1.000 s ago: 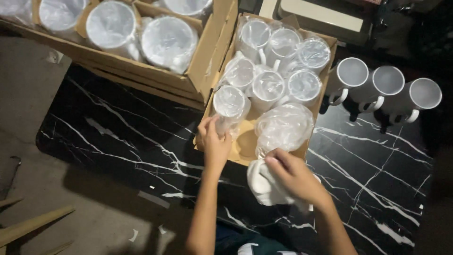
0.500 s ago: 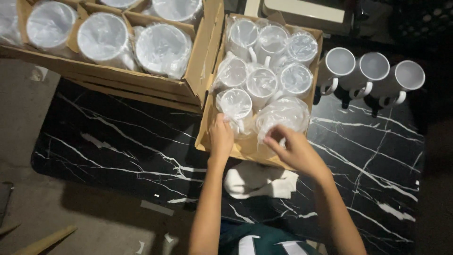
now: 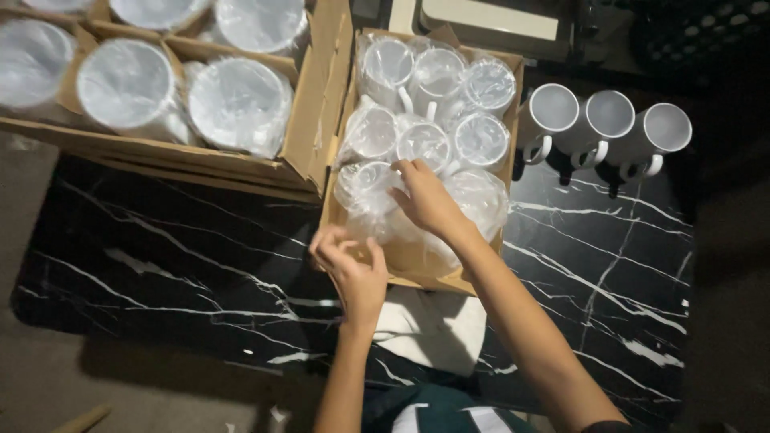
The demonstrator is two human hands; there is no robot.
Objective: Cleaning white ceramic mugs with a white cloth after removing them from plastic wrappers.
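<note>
We are looking down at our two bare hands over a small brown cardboard box (image 3: 417, 265) full of white mugs wrapped in thin clear plastic bags. Our right hand (image 3: 429, 200) is reaching into the box. Its grip is lying half open, with the fingers spread over a crinkly plastic-wrapped white mug (image 3: 365, 188) at the front left of the box, and the fingertips are touching the bag. We cannot tell if the fingers are closing around the mug itself. Our left hand (image 3: 353, 269) is hovering just beside the front left corner of the box. Its grip is narrow, with the fingers curled in toward the thumb, and we cannot tell if it is pinching anything.

The wrapped mugs are round and smooth, and the bags are looking shiny and wrinkled. Three bare white mugs with curved handles (image 3: 609, 124) are standing upright in a row just to the right of the box. A bigger brown cardboard box (image 3: 297, 152) is sitting to the left, holding larger round white things in plastic. A soft white cloth (image 3: 433, 329) is lying near the front of the small box.

Everything is sitting on a shiny black counter with thin white veins like marble (image 3: 160, 265). A dull grey floor (image 3: 104, 385) is showing below it, and the room is looking dim.
</note>
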